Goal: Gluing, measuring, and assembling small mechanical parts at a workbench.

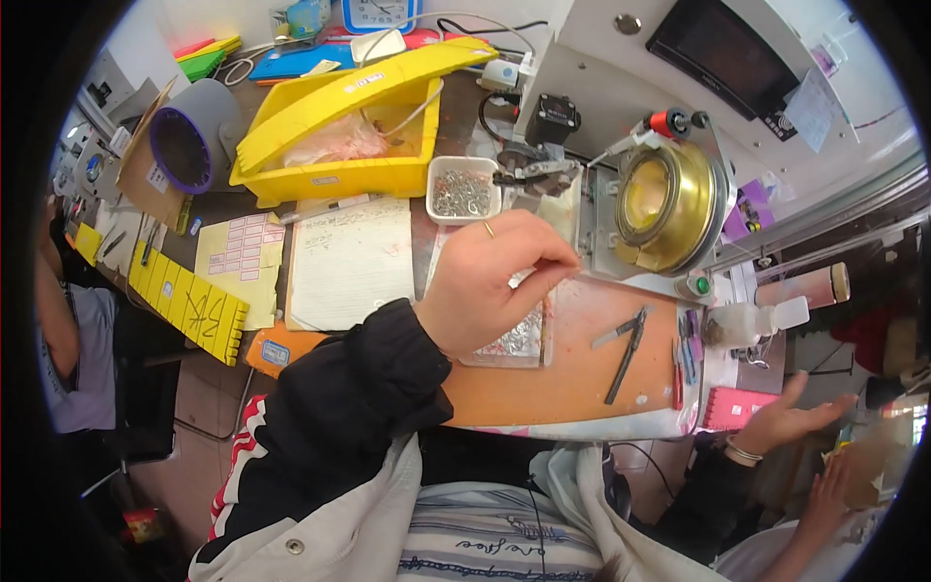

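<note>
My left hand [499, 281], with a ring on one finger, is raised over the wooden work board [504, 398]. Thumb and forefinger are pinched together near the machine; anything between them is too small to make out. Beneath this hand lies a clear tray of small silvery parts [519, 341], partly hidden by it. A white dish of small metal pieces [464, 194] stands just beyond. Away at the right, past the table edge, my right hand [784, 417] has its fingers spread and holds nothing. A bracelet circles its wrist, and a pink tray [734, 407] is close by.
A machine with a brass-coloured round drum [659, 209] stands at the back right. Tweezers [626, 359] and pens [687, 349] lie on the board. Left are a notebook [349, 267] and a yellow bin [335, 179]. A co-worker's hand [826, 490] shows at lower right.
</note>
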A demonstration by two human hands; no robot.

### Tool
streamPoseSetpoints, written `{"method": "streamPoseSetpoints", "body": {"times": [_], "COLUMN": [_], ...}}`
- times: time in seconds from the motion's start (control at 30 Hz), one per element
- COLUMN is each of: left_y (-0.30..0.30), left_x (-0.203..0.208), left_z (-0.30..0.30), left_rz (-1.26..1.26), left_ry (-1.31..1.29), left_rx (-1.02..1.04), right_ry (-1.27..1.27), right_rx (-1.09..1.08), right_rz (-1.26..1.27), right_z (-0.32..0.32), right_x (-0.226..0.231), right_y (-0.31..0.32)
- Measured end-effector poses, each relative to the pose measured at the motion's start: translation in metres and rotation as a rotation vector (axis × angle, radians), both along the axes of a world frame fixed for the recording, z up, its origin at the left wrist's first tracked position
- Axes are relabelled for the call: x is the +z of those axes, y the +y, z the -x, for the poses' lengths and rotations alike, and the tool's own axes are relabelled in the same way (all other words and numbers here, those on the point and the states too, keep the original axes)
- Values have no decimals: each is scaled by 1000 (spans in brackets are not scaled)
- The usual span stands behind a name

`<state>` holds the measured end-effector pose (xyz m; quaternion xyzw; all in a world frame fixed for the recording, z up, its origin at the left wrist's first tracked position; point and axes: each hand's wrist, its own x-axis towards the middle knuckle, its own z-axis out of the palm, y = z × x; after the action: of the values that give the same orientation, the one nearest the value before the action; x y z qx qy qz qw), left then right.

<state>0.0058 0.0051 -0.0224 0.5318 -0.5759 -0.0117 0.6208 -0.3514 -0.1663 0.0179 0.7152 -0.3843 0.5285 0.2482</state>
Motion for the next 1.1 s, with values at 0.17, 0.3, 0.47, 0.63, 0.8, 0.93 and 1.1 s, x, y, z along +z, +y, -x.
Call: {"method": "streamPoseSetpoints", "body": {"times": [0.17, 0.3, 0.47, 0.63, 0.8, 0.93, 1.1], "left_y": [3, -7, -3, 2, -4, -1, -1], "left_x": [0, 2, 6, 1, 1, -3, -5], "left_z": [0, 3, 1, 4, 11, 9, 8], "left_rz": [24, 42, -20, -45, -46, -60, -77], "left_ry": [-27, -29, -49, 6, 44, 58, 103], "left_rx": [-17, -48, 43, 67, 59, 55, 38], "right_ry": [199, 75, -3, 148, -20, -265, -328], "right_rx": [51, -132, -81, -36, 173, 272, 376], "right_rz": [105, -41, -118, -79, -340, -734, -903], "right_z": [-3, 10, -7, -5, 13, 9, 6], "right_x": [13, 25, 30, 30, 27, 6, -8], "right_y": [-7, -17, -21, -30, -37, -53, -83]}}
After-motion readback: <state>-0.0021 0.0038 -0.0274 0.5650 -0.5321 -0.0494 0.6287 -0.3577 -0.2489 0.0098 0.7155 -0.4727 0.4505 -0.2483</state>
